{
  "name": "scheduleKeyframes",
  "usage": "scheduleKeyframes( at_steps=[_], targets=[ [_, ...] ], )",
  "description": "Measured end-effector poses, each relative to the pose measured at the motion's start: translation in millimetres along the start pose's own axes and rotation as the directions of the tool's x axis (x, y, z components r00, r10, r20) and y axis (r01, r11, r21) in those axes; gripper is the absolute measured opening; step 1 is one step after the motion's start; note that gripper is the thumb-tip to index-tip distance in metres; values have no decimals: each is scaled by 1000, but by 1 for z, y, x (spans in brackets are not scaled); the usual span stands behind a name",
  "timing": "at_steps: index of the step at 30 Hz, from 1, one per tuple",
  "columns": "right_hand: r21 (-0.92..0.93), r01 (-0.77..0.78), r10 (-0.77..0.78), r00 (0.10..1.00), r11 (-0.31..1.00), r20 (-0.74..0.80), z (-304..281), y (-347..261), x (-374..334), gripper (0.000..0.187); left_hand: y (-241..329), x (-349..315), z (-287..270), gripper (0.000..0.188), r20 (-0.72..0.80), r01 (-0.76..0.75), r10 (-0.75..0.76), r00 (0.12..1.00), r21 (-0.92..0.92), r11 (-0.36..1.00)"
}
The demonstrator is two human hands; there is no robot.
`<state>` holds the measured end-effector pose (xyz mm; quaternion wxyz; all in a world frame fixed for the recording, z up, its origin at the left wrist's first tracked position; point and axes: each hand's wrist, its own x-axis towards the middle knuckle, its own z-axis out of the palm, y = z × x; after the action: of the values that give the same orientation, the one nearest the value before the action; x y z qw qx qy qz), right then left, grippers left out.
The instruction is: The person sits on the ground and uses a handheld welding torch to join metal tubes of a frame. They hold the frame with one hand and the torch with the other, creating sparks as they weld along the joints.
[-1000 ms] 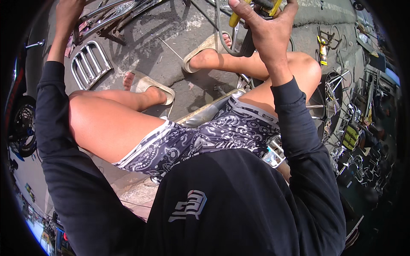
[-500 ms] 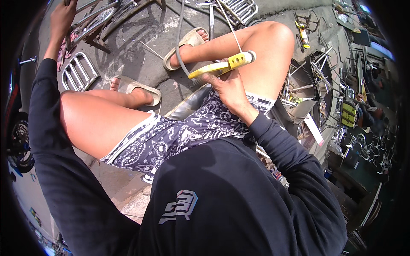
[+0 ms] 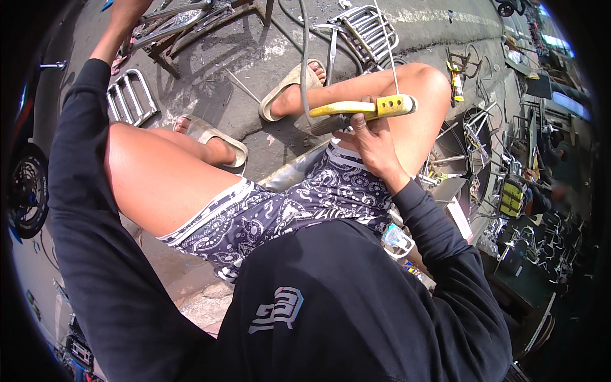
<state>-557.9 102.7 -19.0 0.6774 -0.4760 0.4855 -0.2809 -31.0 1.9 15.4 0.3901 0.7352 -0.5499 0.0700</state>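
My right hand (image 3: 377, 145) is closed round a yellow welding electrode holder (image 3: 393, 106), thumb on its near side, above my right thigh. A thin welding rod (image 3: 392, 63) rises from its jaw end and runs out at the top edge. At the handle end a grey cable (image 3: 305, 63) loops down from above. My left hand (image 3: 129, 14) reaches to the upper left, beside a metal stand (image 3: 167, 52) with chrome tubing on it. The top edge cuts off its fingers, so what they hold cannot be seen.
A chrome barred rack (image 3: 132, 99) lies on the ground by my left knee. Another barred rack (image 3: 368, 35) and a hammer (image 3: 333, 48) lie beyond my right foot. Bins of metal scraps (image 3: 449, 146) stand at the right. A motorcycle wheel (image 3: 28, 191) shows far left.
The view has shifted, so most things sit lower and further right. The electrode holder has turned, showing more of its dark lever underneath. My left hand is now more cut off at the top.
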Motion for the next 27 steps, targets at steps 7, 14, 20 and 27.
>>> scheduleKeyframes(
  at_steps=[7,14,20,27],
  targets=[
    [-199,321,-282,938,926,203,27,-5,71,42,-27,5,11,60,-23,-12,13,1000,23,1000],
    [-575,434,-520,854,694,17,99,-72,155,111,-22,0,2,58,18,9,-6,1000,-155,988],
    [-601,531,-609,788,598,90,125,-38,180,116,-31,2,2,64,22,-19,21,1000,-80,997],
    [-513,560,-617,784,651,72,125,-13,193,111,-11,-1,-5,60,11,119,-119,993,-17,993]
  ],
)
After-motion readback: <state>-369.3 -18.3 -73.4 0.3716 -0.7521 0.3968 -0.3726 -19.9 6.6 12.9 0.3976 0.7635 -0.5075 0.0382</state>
